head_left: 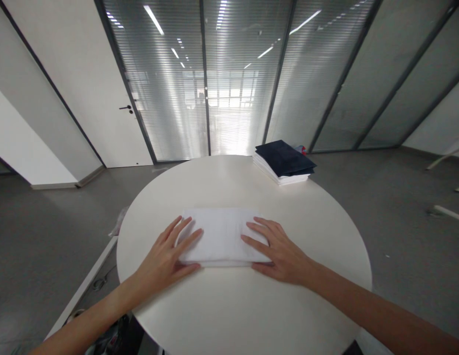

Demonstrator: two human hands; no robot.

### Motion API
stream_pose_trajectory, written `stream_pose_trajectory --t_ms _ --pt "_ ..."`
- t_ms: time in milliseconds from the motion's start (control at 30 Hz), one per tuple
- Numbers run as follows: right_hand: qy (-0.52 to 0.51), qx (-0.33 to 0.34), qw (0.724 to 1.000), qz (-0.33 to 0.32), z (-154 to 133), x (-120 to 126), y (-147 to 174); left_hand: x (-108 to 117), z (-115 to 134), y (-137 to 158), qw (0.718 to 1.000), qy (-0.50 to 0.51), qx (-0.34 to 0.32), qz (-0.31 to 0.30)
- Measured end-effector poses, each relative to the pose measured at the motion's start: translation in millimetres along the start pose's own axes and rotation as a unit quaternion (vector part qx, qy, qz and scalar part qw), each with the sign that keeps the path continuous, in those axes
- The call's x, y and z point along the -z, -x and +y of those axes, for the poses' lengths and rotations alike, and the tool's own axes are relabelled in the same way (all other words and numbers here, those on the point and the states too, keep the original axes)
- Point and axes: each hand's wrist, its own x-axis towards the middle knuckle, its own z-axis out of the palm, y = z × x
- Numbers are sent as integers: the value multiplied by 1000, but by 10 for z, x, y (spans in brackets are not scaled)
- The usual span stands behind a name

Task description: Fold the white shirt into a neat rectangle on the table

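Note:
A folded white cloth (222, 236) lies flat on the round white table (222, 310), in the middle of the view. Over its left end rests my left hand (173, 251), fingers spread on top and the thumb along the near edge. My right hand (275, 249) lies the same way on the right end, its fingers apart and its thumb by the near edge. The ends of the cloth are partly hidden under both hands.
A stack of folded white cloths (288, 180) with a dark navy folded piece (283, 157) on top stands at the table's far right edge. Behind it is a small red and blue item (301, 149). Dark items (116, 335) sit on the floor at lower left.

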Motion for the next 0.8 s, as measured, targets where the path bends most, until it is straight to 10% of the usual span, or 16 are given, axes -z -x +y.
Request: stream_pose_trajectory --t_ms 433,800 --pt "-57 5 996 -68 -10 -37 11 -34 -4 35 986 131 -85 51" --pt "-66 -45 997 11 -73 152 -330 271 22 -278 987 39 -80 136"
